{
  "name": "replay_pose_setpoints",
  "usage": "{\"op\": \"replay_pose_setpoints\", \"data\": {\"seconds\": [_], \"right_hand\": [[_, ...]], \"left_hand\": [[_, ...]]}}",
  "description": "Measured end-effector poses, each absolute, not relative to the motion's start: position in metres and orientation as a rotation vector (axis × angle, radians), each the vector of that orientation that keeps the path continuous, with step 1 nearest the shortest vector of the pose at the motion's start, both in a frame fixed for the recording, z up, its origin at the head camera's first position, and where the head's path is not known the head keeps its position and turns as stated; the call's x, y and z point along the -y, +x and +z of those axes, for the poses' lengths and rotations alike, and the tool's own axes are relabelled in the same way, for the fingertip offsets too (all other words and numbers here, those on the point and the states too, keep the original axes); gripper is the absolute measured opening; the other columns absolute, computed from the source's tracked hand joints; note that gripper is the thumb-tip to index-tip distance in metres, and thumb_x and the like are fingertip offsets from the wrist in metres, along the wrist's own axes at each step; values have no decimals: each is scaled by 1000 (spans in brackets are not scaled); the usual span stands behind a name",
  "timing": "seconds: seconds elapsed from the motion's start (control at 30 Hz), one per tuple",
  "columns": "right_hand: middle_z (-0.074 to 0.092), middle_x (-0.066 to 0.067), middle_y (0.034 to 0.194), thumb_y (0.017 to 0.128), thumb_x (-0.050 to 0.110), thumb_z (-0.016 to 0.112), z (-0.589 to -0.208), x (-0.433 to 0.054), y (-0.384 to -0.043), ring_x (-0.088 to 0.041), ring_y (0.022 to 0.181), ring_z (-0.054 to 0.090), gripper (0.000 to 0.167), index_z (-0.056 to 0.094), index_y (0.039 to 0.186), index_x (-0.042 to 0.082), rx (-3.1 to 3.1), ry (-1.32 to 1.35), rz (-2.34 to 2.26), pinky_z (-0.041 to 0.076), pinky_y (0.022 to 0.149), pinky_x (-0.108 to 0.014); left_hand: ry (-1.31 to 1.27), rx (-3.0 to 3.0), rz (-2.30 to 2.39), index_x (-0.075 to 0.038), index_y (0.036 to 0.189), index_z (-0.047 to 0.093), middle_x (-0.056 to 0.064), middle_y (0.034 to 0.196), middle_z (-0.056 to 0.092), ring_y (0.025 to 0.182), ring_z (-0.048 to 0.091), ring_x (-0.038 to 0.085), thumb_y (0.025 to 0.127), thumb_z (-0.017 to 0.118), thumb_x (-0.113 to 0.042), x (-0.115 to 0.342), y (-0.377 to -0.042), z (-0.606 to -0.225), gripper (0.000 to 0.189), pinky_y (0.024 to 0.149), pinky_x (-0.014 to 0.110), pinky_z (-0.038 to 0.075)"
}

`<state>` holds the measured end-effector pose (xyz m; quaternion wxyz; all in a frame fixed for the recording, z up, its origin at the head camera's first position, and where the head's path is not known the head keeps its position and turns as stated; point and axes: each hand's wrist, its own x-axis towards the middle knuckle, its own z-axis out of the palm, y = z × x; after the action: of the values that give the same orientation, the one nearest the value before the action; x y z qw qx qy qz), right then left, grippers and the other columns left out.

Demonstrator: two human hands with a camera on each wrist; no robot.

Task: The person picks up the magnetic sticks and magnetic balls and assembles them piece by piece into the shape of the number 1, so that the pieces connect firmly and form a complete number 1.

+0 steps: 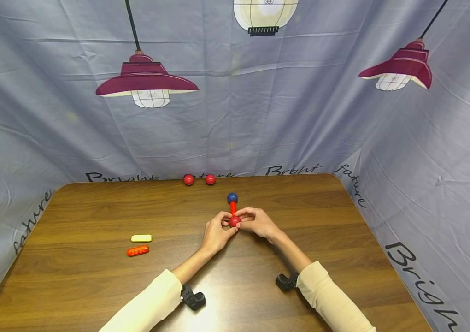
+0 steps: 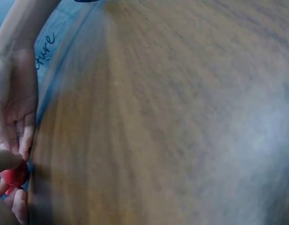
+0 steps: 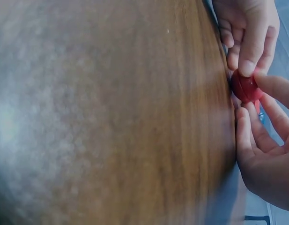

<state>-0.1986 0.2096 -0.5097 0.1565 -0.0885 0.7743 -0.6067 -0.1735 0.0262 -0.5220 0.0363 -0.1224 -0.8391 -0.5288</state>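
Note:
Both hands meet around a red ball (image 1: 235,222) near the middle of the table. A short red rod (image 1: 233,208) runs from that ball to a blue ball (image 1: 232,198) at its far end. My left hand (image 1: 215,234) pinches the red ball from the left, its thumb on the near side. From the right, my right hand (image 1: 259,223) grips the same ball and the rod's near end with thumb and fingers. In the right wrist view the red ball (image 3: 245,86) shows between both thumbs; fingers hide part of the rod.
Two more red balls (image 1: 188,180) (image 1: 210,179) sit at the table's back edge. On the left lie a yellow rod (image 1: 141,238) and an orange-red rod (image 1: 138,251). A printed grey curtain (image 1: 218,115) hangs behind the wooden table (image 1: 94,286).

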Motion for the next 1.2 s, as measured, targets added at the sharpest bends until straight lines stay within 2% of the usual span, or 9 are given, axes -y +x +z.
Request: {"op": "replay_pose_setpoints", "data": {"seconds": [0.2, 0.57, 0.97, 1.2], "right_hand": [[71, -13, 103, 87, 4, 75, -510, -210, -199, -19, 94, 67, 33, 66, 118, -4, -2243, -257, -1726, 55, 80, -27], [70, -9, 100, 85, 4, 77, -508, -209, -201, -17, 91, 66, 31, 68, 115, -2, -2245, -239, -1724, 54, 77, -25], [70, -10, 100, 85, 3, 76, -506, -209, -200, -17, 91, 66, 32, 68, 115, -3, -2227, -250, -1721, 54, 78, -25], [70, -8, 99, 84, 3, 77, -508, -209, -199, -16, 92, 66, 32, 68, 114, -1, -2223, -223, -1725, 54, 78, -25]], "left_hand": [[-368, 2599, -1732, 2, 117, 64, 16, 112, 68, 99, 65, 31, 79, 79, 0, -16, -171, -516, 41, 85, 41, 56], [-361, 2558, -1777, 4, 120, 63, 19, 114, 68, 102, 64, 32, 84, 77, -3, 37, -147, -496, 39, 84, 42, 56], [-249, 2582, -1638, 3, 122, 62, 17, 121, 66, 111, 62, 34, 87, 77, -4, 109, -114, -487, 38, 94, 44, 52], [-233, 2641, -1412, 3, 125, 60, 22, 121, 63, 108, 62, 41, 89, 75, -7, 148, -98, -483, 40, 92, 50, 52]]}}
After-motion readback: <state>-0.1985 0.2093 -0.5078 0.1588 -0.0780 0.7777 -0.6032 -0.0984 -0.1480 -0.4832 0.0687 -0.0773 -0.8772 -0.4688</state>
